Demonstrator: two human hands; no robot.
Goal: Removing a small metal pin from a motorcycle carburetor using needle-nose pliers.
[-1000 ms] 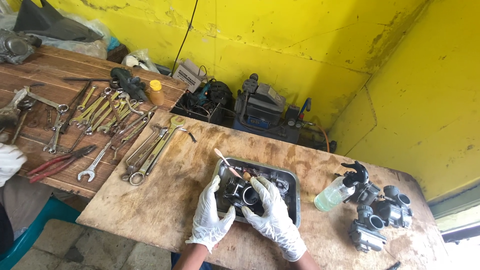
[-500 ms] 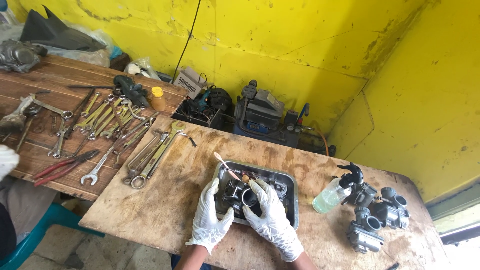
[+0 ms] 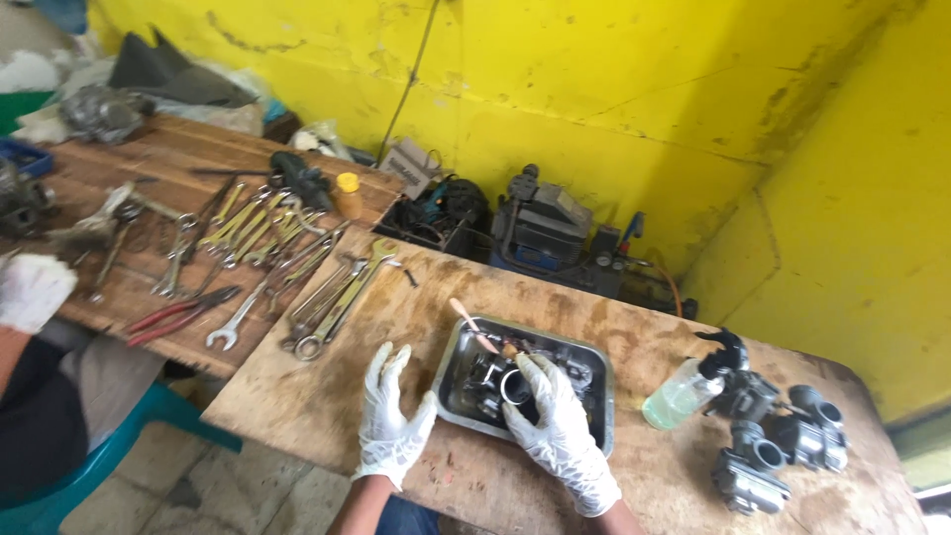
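Both gloved hands are at the metal tray [image 3: 597, 398] on the plywood table [image 3: 297, 396]. The right hand [image 3: 558, 426] reaches into the tray, fingers curled down onto a dark metal part [image 3: 495, 384] lying in its middle; whether it is truly gripped I cannot tell, as the palm covers the contact. The left hand [image 3: 389, 421] rests flat on the table just beside the tray's left rim, fingers spread wide, holding nothing.

A small brush [image 3: 478, 334] with a pale handle leans over the tray's back-left edge, just above the right hand. This looks like the cleaning stage: the part sits in the tray and is being handled there. Lifting it cleanly would call for a firm pinch, likely with the left hand steadying the tray.

To the right stand a spray bottle [image 3: 682, 394] and a cluster of 3 or so dark housings [image 3: 783, 441]. Spanners [image 3: 327, 297] lie well apart on the left.

The tray's contents are murky; separate pieces are hard to make out. Another person's white-gloved hand [image 3: 32, 290] is cut off at the left edge.
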